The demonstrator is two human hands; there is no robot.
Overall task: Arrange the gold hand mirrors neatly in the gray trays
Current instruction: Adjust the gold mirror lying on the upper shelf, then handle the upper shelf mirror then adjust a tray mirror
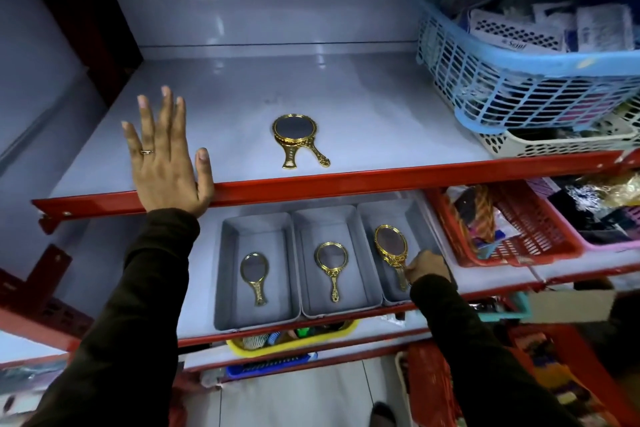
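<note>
Three gray trays stand side by side on the lower shelf: left tray point(228, 274), middle tray point(360, 274), right tray point(419, 218). One gold hand mirror point(254, 270) lies flat in the left tray and another gold mirror point(330, 260) in the middle tray. My right hand point(427, 267) grips the handle of a third gold mirror point(391, 243), tilted inside the right tray. On the upper shelf lie two stacked gold mirrors point(294, 130), handles splayed toward me. My left hand point(166, 156) rests flat, fingers spread, on the upper shelf's red front edge.
A blue lattice basket point(512, 87) full of packets sits on a white basket point(554, 142) at the upper shelf's right. Red basket point(540, 236) and pink basket point(609, 243) stand right of the trays. A yellow basket point(294, 345) sits on the shelf below.
</note>
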